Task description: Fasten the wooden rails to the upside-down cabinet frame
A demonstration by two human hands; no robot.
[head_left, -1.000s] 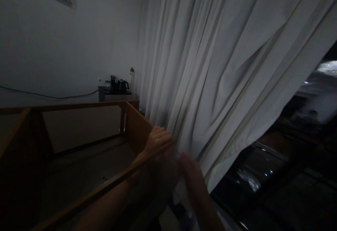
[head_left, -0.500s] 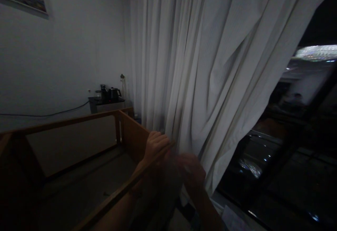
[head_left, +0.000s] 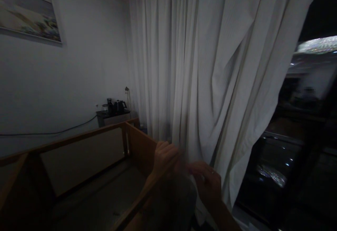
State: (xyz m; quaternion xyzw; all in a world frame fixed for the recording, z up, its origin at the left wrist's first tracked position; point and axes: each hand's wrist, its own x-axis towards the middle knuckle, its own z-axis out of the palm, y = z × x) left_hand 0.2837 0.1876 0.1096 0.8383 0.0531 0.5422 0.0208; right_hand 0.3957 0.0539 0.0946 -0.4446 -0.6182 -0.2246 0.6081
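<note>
A brown wooden furniture frame (head_left: 140,143) with open sides stands in front of me in dim light. My left hand (head_left: 164,157) is closed over the near rail (head_left: 143,199) at the frame's right corner, fingers bent across its top. Just right of that corner is my right hand (head_left: 207,180), its fingers curled together and pointing toward the left hand. Between the two hands the picture is dark and smeared, so whatever the right fingers hold cannot be made out.
Behind the hands a long white curtain (head_left: 179,76) hangs in folds. Dark reflective glass (head_left: 297,160) lies to the right. Beyond the frame, a small stand (head_left: 113,115) carries a black kettle (head_left: 120,105). A cable (head_left: 60,132) runs along the wall, below a picture (head_left: 28,17).
The camera view has tilted up and turned slightly left, so everything sits lower and further right. My left hand stays on the rail; my right hand is slightly farther from it.
</note>
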